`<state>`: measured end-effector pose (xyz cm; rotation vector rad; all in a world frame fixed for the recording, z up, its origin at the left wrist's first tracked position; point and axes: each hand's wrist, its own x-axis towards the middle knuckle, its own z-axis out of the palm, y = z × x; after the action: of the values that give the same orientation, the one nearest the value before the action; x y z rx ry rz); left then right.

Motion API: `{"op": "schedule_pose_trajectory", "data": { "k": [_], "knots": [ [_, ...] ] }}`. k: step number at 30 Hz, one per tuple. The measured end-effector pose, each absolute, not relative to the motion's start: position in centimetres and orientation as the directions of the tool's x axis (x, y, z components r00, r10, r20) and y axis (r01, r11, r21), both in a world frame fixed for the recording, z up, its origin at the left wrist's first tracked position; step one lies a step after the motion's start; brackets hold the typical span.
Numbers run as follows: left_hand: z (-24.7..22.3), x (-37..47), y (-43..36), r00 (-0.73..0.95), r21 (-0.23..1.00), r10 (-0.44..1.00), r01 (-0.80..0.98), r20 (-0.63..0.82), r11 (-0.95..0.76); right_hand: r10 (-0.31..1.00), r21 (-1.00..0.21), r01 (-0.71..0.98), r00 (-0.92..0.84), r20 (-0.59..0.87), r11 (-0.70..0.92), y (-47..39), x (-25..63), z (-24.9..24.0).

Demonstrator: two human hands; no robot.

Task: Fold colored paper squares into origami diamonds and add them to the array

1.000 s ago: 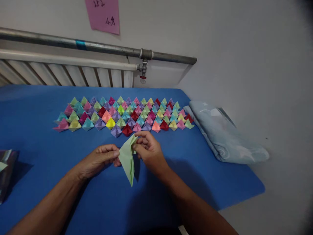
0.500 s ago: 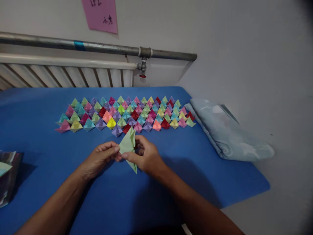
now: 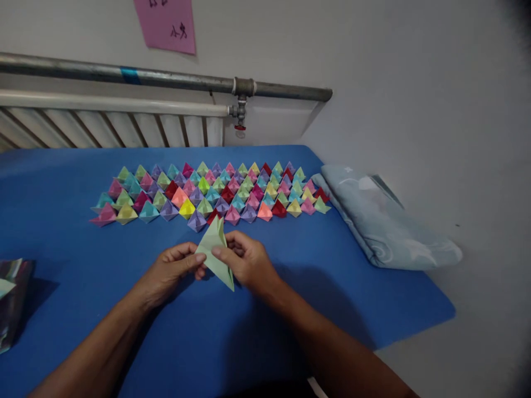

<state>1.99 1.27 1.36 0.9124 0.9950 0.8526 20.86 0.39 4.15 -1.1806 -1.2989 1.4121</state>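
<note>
The pale green folded paper (image 3: pixel 215 251) sits between your two hands, lifted just above the blue bench (image 3: pixel 290 287), close in front of you. Its long axis runs on a slant: one sharp tip points up and away toward the rows of finished pieces, the other points down and to your right, toward you. Your left hand (image 3: pixel 170 271) closes its grip on the paper's left edge, thumb and forefinger pinched onto it. Your right hand (image 3: pixel 246 260) grips the middle of the paper from the right, thumb on top, fingers curled behind. Both hands touch the paper; the right one covers more of it and lies nearer its lower tip, which juts out free below the thumb.

Just beyond the upper tip lie the colourful folded paper shapes (image 3: pixel 207 190), set in close rows across the bench. To your right a folded light blue cloth (image 3: pixel 385 226) rests at the bench's edge. At far left stands a stack of patterned paper (image 3: pixel 10 298), well apart from your hands.
</note>
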Motion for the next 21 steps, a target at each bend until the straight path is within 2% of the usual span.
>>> {"op": "schedule_pose_trajectory", "data": {
  "k": [5, 8, 15, 18, 21],
  "knots": [
    [1.5, 1.6, 1.3, 0.401, 0.881, 0.850, -0.179, -0.342, 0.439, 0.992, -0.987, -0.142, -0.108, -0.063, -0.078, 0.9, 21.4, 4.9],
    [1.5, 1.4, 1.3, 0.477, 0.871, 0.798, -0.121, -0.369, 0.476, 0.984, -0.980, -0.167, -0.157, -0.082, -0.109, 1.2, 21.5, 4.4],
    [1.8, 1.4, 1.1, 0.586, 0.820, 0.700, -0.102, -0.408, 0.563, 0.905, -0.965, -0.115, -0.387, -0.176, -0.237, 1.6, 22.1, 4.0],
    [2.1, 1.4, 1.1, 0.593, 0.805, 0.676, -0.076, -0.438, 0.588, 0.895, -0.958, -0.118, -0.401, -0.193, -0.260, 1.9, 22.4, 4.0],
    [2.4, 1.3, 1.0, 0.592, 0.799, 0.657, -0.037, -0.466, 0.600, 0.895, -0.965, -0.050, -0.390, -0.217, -0.256, 2.2, 22.5, 3.8]
  ]
}}
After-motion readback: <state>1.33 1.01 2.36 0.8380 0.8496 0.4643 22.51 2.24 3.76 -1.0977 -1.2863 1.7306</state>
